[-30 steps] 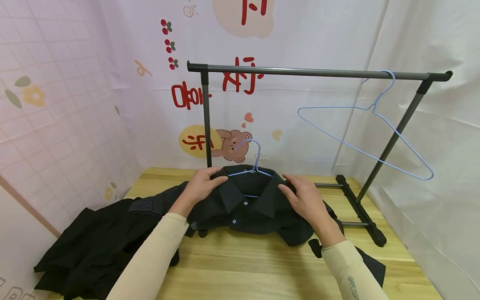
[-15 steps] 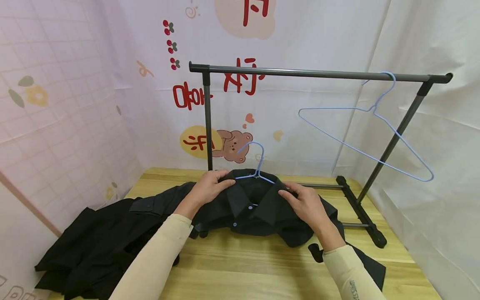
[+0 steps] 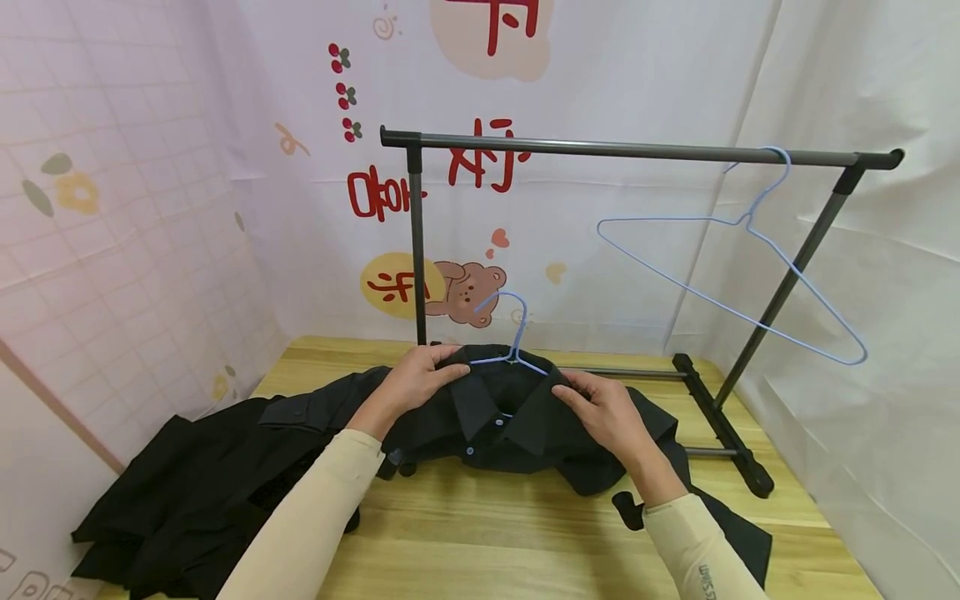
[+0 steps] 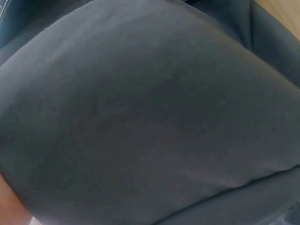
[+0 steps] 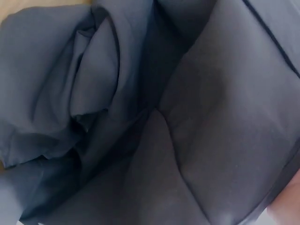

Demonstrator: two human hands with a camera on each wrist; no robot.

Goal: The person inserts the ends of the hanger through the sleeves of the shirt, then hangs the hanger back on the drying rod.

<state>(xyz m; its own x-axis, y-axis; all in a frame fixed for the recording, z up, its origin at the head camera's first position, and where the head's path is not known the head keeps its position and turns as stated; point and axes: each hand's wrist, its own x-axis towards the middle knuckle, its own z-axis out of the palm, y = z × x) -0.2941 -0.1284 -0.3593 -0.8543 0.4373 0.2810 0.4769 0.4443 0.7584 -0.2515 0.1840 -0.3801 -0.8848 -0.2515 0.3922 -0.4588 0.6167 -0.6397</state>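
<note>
A black collared shirt (image 3: 525, 442) with pale blue buttons lies bunched on the wooden table. The blue wire hanger (image 3: 519, 333) sits inside its neck, the hook rising above the collar and the lower wire mostly hidden by cloth. My left hand (image 3: 412, 382) pinches the shirt at the collar's left side, thumb in front. At the collar's right side, my right hand (image 3: 606, 415) pinches the cloth in the same way. Dark shirt cloth (image 4: 140, 112) fills the left wrist view. Folds of shirt cloth (image 5: 229, 108) fill the right wrist view, with part of the right hand (image 5: 288, 201) at its edge.
A dark metal clothes rack (image 3: 600, 149) stands behind the shirt, its right foot (image 3: 723, 429) on the table (image 3: 480, 533). Another blue wire hanger (image 3: 675, 287) hangs bare at the rail's right end. Black cloth (image 3: 187, 483) lies heaped at the left.
Both hands, the collar and the hanger hook have shifted slightly down in the head view; the left hand also moved a little right. The right fingers have closed in on the collar's edge.
</note>
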